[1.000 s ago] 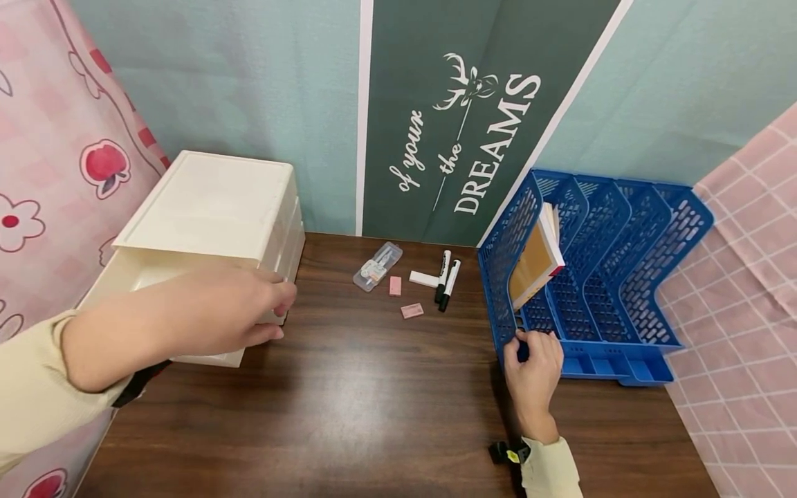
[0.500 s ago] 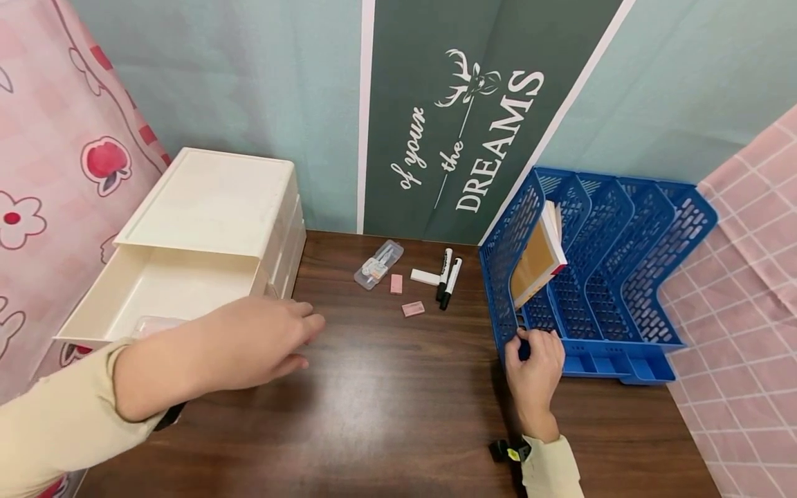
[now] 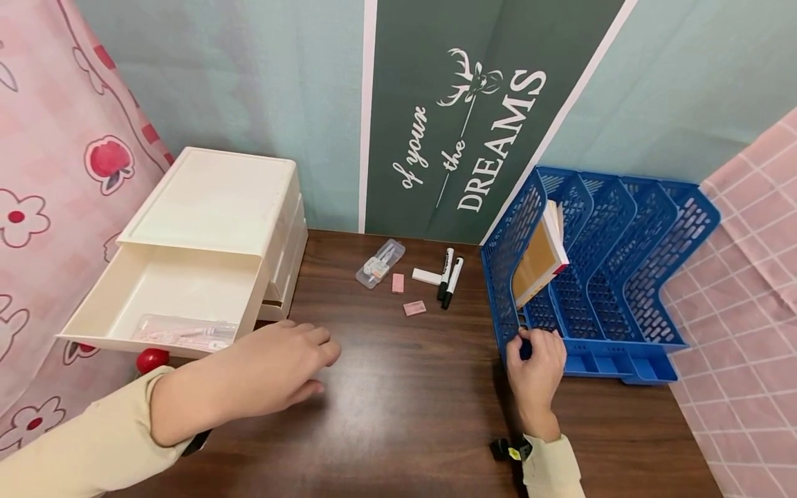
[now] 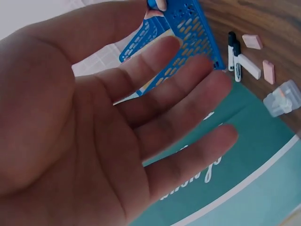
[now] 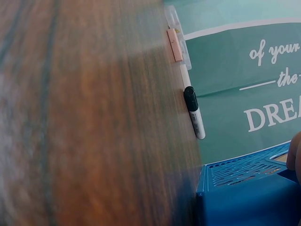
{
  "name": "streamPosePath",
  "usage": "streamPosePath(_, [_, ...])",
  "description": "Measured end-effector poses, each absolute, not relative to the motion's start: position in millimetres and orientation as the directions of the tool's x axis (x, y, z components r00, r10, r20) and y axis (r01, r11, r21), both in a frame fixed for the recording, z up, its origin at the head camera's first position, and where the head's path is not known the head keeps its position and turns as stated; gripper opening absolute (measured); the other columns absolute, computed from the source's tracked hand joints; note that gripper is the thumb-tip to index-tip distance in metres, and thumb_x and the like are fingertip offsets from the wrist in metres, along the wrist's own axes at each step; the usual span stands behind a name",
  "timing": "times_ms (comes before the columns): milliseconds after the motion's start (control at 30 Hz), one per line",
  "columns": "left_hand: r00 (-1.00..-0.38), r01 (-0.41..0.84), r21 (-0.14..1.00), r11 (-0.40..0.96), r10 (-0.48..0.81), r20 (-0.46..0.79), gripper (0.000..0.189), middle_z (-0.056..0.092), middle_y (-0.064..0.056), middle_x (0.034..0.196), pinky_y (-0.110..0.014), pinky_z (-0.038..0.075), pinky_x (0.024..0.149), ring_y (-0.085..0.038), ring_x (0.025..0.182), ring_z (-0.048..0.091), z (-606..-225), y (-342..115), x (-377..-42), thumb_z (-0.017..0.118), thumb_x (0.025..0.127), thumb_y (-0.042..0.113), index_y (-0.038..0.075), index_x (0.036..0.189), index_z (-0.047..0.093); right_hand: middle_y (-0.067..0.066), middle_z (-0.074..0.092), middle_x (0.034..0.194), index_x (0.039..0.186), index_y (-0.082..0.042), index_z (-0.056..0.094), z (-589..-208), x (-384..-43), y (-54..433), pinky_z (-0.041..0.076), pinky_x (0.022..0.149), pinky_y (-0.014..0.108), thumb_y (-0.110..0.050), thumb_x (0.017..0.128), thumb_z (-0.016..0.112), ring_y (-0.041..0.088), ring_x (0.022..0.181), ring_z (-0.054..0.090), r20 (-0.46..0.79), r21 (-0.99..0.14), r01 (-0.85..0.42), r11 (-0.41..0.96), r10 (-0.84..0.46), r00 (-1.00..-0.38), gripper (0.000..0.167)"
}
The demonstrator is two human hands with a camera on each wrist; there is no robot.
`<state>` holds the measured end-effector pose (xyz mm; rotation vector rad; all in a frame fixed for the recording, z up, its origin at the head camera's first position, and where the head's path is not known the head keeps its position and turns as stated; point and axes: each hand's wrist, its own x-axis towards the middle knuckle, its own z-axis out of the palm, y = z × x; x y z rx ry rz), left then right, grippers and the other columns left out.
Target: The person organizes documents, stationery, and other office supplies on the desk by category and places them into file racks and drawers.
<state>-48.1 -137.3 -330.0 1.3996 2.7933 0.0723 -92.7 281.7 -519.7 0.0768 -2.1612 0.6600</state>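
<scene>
My left hand (image 3: 280,370) hovers over the table with its fingers loosely spread; the left wrist view shows its palm (image 4: 80,141) bare. Beside it stands a white drawer unit (image 3: 208,200) whose top drawer (image 3: 189,277) is pulled out. Inside that drawer, near the front, lies a clear case with pink contents (image 3: 183,332). My right hand (image 3: 537,370) grips the front left corner of a blue file rack (image 3: 672,304), its fingers curled at the edge. A book with a tan cover (image 3: 537,266) leans in the rack's leftmost slot.
Along the back of the table lie a clear plastic box (image 3: 380,264), two pink erasers (image 3: 414,308), a white block (image 3: 426,277) and two black-and-white markers (image 3: 452,283). A red round thing (image 3: 152,360) shows below the drawer's front. Curtains hang at both sides.
My left hand has moved right and toward me, away from the drawer, uncovering the clear case inside it. The right hand has stayed on the rack.
</scene>
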Motion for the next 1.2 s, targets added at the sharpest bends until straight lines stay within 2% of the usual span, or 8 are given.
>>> streamPosePath(267, [-0.636,0.771,0.063,0.633,0.771,0.037,0.032,0.054,0.004,0.088,-0.040,0.051,0.072,-0.019,0.086,0.060,-354,-128,-51,0.083,0.083,0.030,0.013,0.104,0.065,0.021,0.068,0.083,0.086,0.004,0.067,-520,-91,282,0.035,0.110,0.054,0.004,0.083,0.063,0.040,0.086,0.060,0.745,-0.434,-0.270,0.859,0.174,-0.644,0.005])
streamPosePath(533, [-0.675,0.737,0.083,0.671,0.738,0.025,0.027,0.056,0.001,0.089,-0.040,0.052,0.066,-0.020,0.085,0.063,-381,-118,-67,0.082,0.084,0.027,0.012,0.101,0.066,0.021,0.068,0.083,0.085,0.002,0.067,-520,-92,283,0.035,0.110,0.054,0.007,0.080,0.063,0.040,0.086,0.060,0.753,-0.435,-0.276,0.857,0.178,-0.634,0.008])
streamPosePath(733, [-0.737,0.669,0.142,0.730,0.676,-0.006,0.025,0.060,-0.005,0.097,-0.047,0.055,0.075,-0.026,0.093,0.065,-404,-110,-83,0.077,0.089,0.025,0.010,0.107,0.067,0.021,0.068,0.083,0.087,0.004,0.067,-520,-92,282,0.035,0.110,0.055,0.007,0.079,0.064,0.041,0.086,0.059,0.754,-0.433,-0.279,0.857,0.175,-0.633,0.008])
streamPosePath(933, [-0.762,0.634,0.187,0.750,0.648,-0.016,0.029,0.062,-0.010,0.109,-0.053,0.055,0.082,-0.031,0.102,0.064,-423,-106,-93,0.074,0.093,0.027,0.009,0.114,0.068,0.021,0.066,0.081,0.084,0.004,0.066,-521,-93,282,0.036,0.108,0.056,0.005,0.080,0.061,0.041,0.084,0.059,0.770,-0.420,-0.288,0.861,0.170,-0.616,0.006])
streamPosePath(1200, [-0.807,0.574,0.190,0.796,0.590,-0.034,0.032,0.061,-0.014,0.118,-0.055,0.055,0.079,-0.034,0.104,0.062,-435,-99,-104,0.076,0.092,0.027,0.009,0.116,0.067,0.020,0.066,0.080,0.082,0.003,0.065,-521,-93,283,0.037,0.106,0.057,0.005,0.079,0.061,0.042,0.084,0.059,0.782,-0.410,-0.297,0.862,0.165,-0.602,0.005])
